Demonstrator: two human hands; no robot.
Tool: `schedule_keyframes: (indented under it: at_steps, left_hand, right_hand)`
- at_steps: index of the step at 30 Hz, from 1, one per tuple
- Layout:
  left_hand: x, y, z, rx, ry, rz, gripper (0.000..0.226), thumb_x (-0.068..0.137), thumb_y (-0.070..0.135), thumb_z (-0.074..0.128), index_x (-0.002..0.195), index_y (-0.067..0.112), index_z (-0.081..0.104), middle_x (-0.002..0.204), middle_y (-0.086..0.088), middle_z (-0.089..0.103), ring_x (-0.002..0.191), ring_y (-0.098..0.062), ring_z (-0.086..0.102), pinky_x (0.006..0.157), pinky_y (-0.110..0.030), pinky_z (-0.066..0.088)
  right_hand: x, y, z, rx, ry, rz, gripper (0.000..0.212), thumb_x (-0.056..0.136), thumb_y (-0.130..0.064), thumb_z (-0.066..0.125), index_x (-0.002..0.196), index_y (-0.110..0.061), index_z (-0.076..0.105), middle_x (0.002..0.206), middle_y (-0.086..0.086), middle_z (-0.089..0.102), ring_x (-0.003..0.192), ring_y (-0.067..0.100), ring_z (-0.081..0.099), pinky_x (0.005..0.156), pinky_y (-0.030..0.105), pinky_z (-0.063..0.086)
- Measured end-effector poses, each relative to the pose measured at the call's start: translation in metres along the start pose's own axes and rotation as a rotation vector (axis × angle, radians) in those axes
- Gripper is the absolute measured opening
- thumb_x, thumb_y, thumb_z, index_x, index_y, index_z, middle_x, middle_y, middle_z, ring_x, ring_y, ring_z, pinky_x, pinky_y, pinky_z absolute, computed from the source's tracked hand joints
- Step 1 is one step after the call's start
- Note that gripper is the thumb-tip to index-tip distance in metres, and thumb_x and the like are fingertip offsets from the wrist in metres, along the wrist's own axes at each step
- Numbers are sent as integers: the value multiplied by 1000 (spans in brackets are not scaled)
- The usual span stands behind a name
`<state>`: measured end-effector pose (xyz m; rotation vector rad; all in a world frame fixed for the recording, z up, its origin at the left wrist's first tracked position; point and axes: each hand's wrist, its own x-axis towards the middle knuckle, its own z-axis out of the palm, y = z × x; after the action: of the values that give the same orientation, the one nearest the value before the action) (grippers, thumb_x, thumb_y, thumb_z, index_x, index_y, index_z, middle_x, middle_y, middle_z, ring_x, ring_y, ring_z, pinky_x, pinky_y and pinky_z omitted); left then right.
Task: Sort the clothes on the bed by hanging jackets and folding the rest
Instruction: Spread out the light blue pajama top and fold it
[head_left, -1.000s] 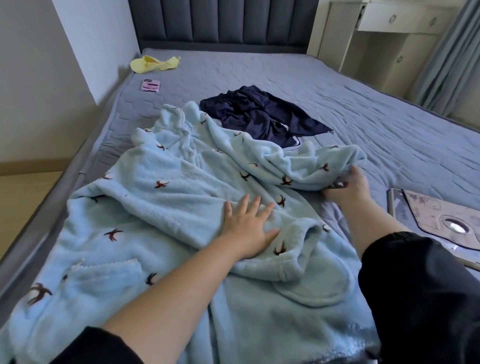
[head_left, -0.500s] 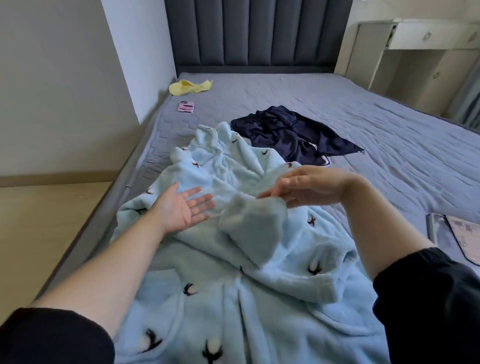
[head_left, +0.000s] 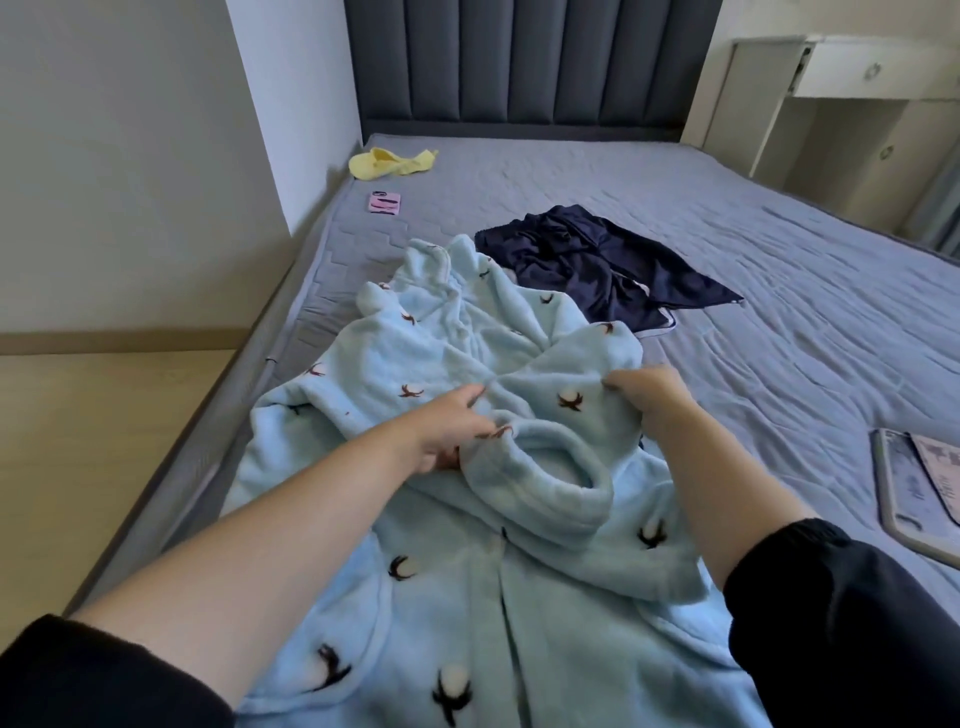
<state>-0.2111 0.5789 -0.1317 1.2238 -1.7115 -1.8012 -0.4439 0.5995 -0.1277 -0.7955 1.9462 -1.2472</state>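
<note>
A light blue fleece robe (head_left: 415, 364) with small dark prints lies spread over the near left of the grey bed (head_left: 779, 270). One sleeve with a wide cuff is folded across its middle. My left hand (head_left: 452, 431) grips the fleece at the left side of that sleeve, fingers curled into the fabric. My right hand (head_left: 647, 389) pinches the sleeve's right edge, a little farther away. A crumpled navy garment (head_left: 597, 260) lies just beyond the robe. A yellow garment (head_left: 389, 162) sits far back near the headboard.
A pink phone (head_left: 385, 202) lies on the bed near the left wall. A flat tablet-like case (head_left: 914, 488) rests at the bed's right edge. A white cabinet (head_left: 831, 119) stands at the back right. Wooden floor (head_left: 93, 457) runs along the bed's left side.
My right hand carried the sleeve from the right across the robe's middle. My left hand went from lying flat and open on the robe to gripping the sleeve. The view shifted right.
</note>
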Motion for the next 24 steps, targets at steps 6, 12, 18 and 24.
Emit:
schedule_keyframes:
  at_steps: [6, 12, 18, 24]
  left_hand:
    - [-21, -3, -43, -199, -545, -25, 28, 78, 10, 65, 105, 9, 70, 97, -5, 72, 88, -17, 69, 74, -29, 55]
    - [-10, -22, -62, -88, -103, -253, 62, 92, 59, 40, 122, 11, 63, 126, -15, 62, 118, -31, 57, 104, -43, 42]
    - [-6, -8, -31, -237, -86, -66, 38, 88, 31, 62, 119, 9, 63, 114, -12, 69, 104, -25, 67, 90, -37, 53]
    - [-8, 8, -35, 395, 160, 85, 38, 75, 11, 78, 109, 12, 63, 98, -1, 68, 89, -18, 63, 76, -26, 53]
  right_hand:
    - [-27, -49, 14, 192, -559, -170, 15, 88, -22, 63, 80, -12, 70, 63, 0, 62, 53, 11, 55, 49, 20, 43]
    - [-28, -8, 31, -348, -262, 148, 46, 97, -40, 42, 77, -1, 58, 47, 9, 57, 37, 21, 51, 40, 21, 42]
    - [-26, -4, 47, 239, -579, 269, 40, 94, -48, 52, 115, -15, 61, 103, 10, 70, 93, 24, 68, 71, 32, 55]
    - [-1, 8, 39, 234, -171, 221, 26, 89, -5, 54, 114, 0, 59, 92, 17, 63, 77, 29, 63, 73, 38, 57]
